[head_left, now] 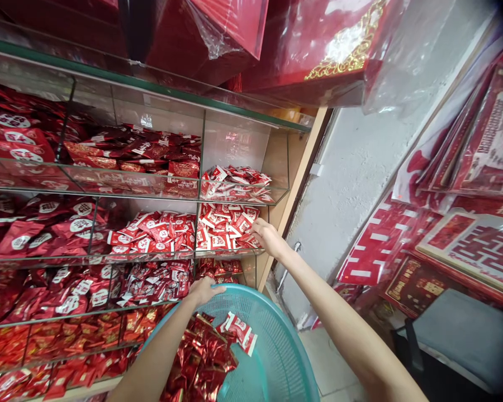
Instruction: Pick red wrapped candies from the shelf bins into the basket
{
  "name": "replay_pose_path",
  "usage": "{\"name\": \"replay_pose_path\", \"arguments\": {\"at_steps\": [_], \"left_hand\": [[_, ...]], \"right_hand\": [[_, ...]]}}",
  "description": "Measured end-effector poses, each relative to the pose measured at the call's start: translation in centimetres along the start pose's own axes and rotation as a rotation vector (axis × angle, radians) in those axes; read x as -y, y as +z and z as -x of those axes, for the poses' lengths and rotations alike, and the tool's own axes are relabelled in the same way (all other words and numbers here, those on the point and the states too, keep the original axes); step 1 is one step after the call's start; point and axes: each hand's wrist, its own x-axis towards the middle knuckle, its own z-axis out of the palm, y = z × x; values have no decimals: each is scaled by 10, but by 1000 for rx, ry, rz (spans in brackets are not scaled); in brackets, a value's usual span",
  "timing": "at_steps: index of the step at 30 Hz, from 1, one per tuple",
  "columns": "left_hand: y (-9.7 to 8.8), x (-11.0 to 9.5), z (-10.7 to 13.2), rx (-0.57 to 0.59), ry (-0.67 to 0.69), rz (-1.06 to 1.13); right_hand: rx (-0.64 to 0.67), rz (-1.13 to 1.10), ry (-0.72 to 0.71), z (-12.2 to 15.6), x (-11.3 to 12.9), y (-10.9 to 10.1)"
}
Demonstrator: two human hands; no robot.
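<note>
Glass shelves (151,86) of packets (222,226) beside wall (339,178), tiled floor (329,357). Gripping basket (272,335) with left hand (203,291); at packets with right hand (266,237), hold unclear.

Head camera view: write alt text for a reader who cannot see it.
A person's right hand reaches to small red-and-white packets on glass shelves. The left hand rests at the rim of a teal basket holding shiny red packets.

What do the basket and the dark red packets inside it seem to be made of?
Basket: probably plastic, slightly glossy; the thin perforated wall is evenly turquoise. Dark red packets: perhaps foil or metallized film, shiny; their creases show bright glints.
</note>
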Motion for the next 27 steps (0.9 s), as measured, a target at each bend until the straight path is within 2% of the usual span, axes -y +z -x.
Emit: {"name": "replay_pose_path", "arguments": {"at_steps": [19,24,27], "left_hand": [[-5,-6,5,11,-5,-6],[-6,-8,7,13,3,-24],[-6,-8,6,14,5,-33]], "right_hand": [[-161,-239,19,-2,9,-39],[-235,-311,23,7,30,-55],[-209,-472,57,18,50,-60]]}}
